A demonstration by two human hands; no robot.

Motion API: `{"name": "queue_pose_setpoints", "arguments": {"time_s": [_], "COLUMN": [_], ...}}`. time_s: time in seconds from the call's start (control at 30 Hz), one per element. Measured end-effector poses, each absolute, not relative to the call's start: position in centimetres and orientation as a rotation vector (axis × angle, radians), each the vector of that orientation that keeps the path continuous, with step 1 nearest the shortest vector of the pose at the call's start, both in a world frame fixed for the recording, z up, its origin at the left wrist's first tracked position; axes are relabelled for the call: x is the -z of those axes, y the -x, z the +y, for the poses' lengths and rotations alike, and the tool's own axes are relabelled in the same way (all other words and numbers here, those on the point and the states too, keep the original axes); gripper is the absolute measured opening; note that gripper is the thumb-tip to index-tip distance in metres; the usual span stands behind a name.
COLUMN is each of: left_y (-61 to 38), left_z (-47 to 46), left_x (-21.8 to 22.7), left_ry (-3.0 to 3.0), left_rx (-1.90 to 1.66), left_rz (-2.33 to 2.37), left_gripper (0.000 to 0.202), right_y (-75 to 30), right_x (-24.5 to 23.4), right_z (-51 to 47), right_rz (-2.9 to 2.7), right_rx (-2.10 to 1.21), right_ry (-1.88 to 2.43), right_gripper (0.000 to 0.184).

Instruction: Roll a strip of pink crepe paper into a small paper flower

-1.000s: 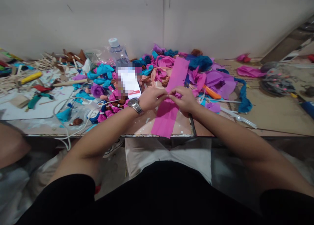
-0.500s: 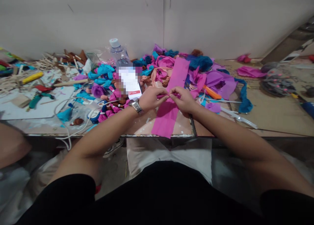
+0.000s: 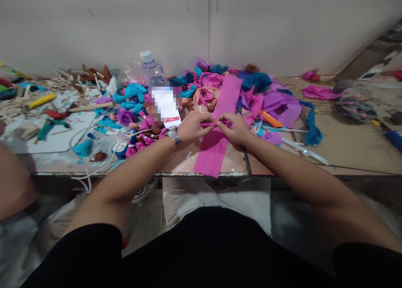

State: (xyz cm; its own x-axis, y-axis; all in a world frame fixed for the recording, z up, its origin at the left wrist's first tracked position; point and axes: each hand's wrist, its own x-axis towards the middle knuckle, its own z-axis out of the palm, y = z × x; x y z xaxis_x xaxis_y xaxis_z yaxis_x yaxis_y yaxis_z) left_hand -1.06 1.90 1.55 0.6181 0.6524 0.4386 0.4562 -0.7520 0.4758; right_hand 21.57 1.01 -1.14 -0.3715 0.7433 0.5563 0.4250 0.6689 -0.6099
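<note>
My left hand [image 3: 193, 128] and my right hand [image 3: 235, 129] meet over the table, their fingertips pinched together. Between them is a small twisted piece of magenta crepe paper [image 3: 207, 124], partly hidden by the fingers. Beneath the hands lies a long flat strip of pink crepe paper [image 3: 212, 152], running from the table's front edge back toward the heap. A metal watch [image 3: 173, 136] sits on my left wrist. Just left of that hand, a phone [image 3: 169, 110] with a lit, partly blurred screen leans on paper scraps.
Crumpled purple paper [image 3: 281, 108] and an orange cutter [image 3: 270, 118] lie to the right. A water bottle [image 3: 153, 70] stands behind the phone. Farther left are green-handled pliers [image 3: 47, 129], wooden sticks [image 3: 63, 85] and a white cable [image 3: 91, 171]. Another person's arm [image 3: 15, 179] shows at the left edge.
Both hands stay in nearly the same place, fingers shifting slightly on the magenta paper. More of the twisted piece shows by my left fingers. The other person's arm at left has moved slightly.
</note>
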Motion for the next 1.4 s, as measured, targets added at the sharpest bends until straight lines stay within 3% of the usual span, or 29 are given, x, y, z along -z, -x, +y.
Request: {"name": "queue_pose_setpoints", "arguments": {"time_s": [0.27, 0.47, 0.77, 0.9, 1.17, 1.4], "left_y": [1.04, 1.02, 0.88, 0.86, 0.72, 0.82], "left_z": [1.94, 2.32, 2.64, 2.74, 2.59, 2.53], "left_x": [-1.61, -1.00, -0.79, -0.98, -1.32, -1.45], "left_ry": [-2.430, -2.064, -1.778, -1.738, -1.779, -1.707], "left_rx": [-0.809, -0.830, -0.880, -0.932, -0.924, -0.924], "left_rz": [0.891, 0.835, 0.806, 0.803, 0.819, 0.803], "left_gripper": [0.022, 0.045, 0.058, 0.052, 0.019, 0.032], "right_y": [-21.59, -21.63, -21.43, -21.40, -21.18, -21.35], "right_x": [1.24, 1.23, 0.84, 0.88, 0.59, 0.98], "right_z": [1.13, 1.16, 0.67, 0.64, 0.51, 0.75], "right_rz": [-1.992, -1.930, -1.906, -1.899, -1.878, -1.845], "right_rx": [-0.434, -0.428, -0.466, -0.485, -0.491, -0.455], "right_ry": [0.916, 0.875, 0.864, 0.878, 0.886, 0.888], "right_gripper": [0.019, 0.022, 0.027, 0.031, 0.031, 0.028]}}
